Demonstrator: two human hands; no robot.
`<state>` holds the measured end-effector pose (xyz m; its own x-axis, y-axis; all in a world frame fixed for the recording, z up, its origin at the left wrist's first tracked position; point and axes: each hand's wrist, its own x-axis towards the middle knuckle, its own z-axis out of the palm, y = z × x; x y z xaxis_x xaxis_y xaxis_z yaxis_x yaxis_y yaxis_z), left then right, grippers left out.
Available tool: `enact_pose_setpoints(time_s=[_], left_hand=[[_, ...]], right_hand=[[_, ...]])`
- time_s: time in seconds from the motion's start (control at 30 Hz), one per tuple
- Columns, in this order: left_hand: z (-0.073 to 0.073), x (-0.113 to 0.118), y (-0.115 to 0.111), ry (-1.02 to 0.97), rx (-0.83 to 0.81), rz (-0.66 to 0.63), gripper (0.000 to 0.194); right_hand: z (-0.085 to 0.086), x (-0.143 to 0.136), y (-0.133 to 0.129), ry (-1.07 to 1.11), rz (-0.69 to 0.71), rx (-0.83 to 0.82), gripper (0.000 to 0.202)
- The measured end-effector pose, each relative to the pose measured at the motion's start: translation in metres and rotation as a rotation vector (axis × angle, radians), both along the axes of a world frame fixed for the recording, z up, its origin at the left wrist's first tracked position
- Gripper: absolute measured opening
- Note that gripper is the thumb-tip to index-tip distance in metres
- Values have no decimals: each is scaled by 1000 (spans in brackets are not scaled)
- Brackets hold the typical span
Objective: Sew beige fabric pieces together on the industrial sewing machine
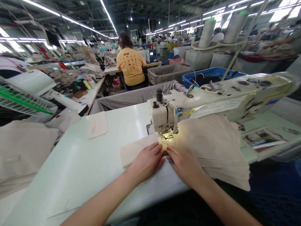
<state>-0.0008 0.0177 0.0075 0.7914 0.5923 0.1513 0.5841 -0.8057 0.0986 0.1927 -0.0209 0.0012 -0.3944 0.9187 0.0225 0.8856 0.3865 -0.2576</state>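
A beige fabric piece (135,150) lies on the pale green table and runs under the needle area of a white sewing machine (162,116), where a small lamp glows. My left hand (149,158) is closed at this piece's near edge, fingertips just in front of the presser foot (168,136). Opposite it, my right hand (185,163) pinches the fabric with its fingertips, close to the left ones. What lies under the fingers is partly hidden. Beside my right hand, a stack of beige fabric panels (216,147) spreads under the machine arm and over the table edge.
A small fabric piece (97,125) lies at the table's far left. More cloth (23,150) is piled left, below a white fan (30,88). Thread cones (207,33) stand behind the machine, near a blue basket (211,72). A person in yellow (131,66) sits ahead.
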Motion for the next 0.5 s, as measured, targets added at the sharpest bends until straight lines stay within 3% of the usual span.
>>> enact_pose_setpoints(time_s=[0.27, 0.5], left_hand=[[1, -8, 41, -59, 4, -24, 30], [4, -10, 53, -76, -1, -17, 30]], right_hand=[[12, -11, 25, 24, -71, 6, 25], [-3, -9, 10, 70, -71, 84, 26]])
